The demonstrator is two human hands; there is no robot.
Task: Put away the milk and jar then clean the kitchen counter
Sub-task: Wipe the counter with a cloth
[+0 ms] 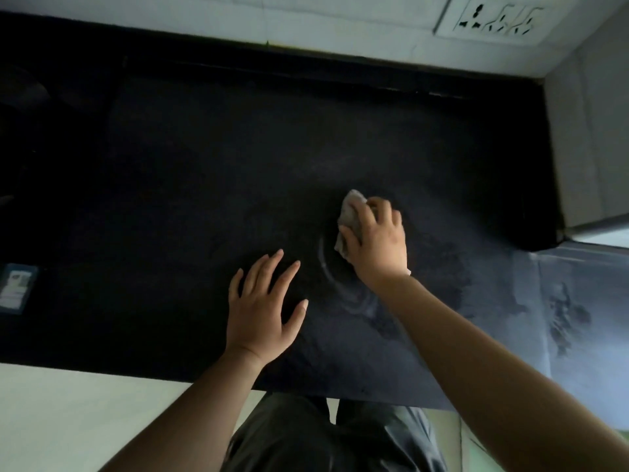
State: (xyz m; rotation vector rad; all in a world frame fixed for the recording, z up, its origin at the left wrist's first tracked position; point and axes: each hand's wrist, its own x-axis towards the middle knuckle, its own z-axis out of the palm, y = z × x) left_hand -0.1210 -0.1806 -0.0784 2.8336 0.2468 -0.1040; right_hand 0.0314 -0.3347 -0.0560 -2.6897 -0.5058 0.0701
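The black kitchen counter [204, 165] fills most of the view. My right hand [377, 240] presses a crumpled grey cloth [350, 212] down on the counter right of centre. Curved wet streaks [332, 277] arc just below and left of the cloth. My left hand [263, 311] lies flat on the counter near its front edge, fingers spread, holding nothing. No milk or jar shows in view.
A pale wall runs along the back with a white socket plate [500, 17] at top right. A grey cabinet side [589, 131] bounds the counter on the right. A small dark card-like object [17, 287] lies at the left edge. Wet sheen [561, 318] covers the counter's right part.
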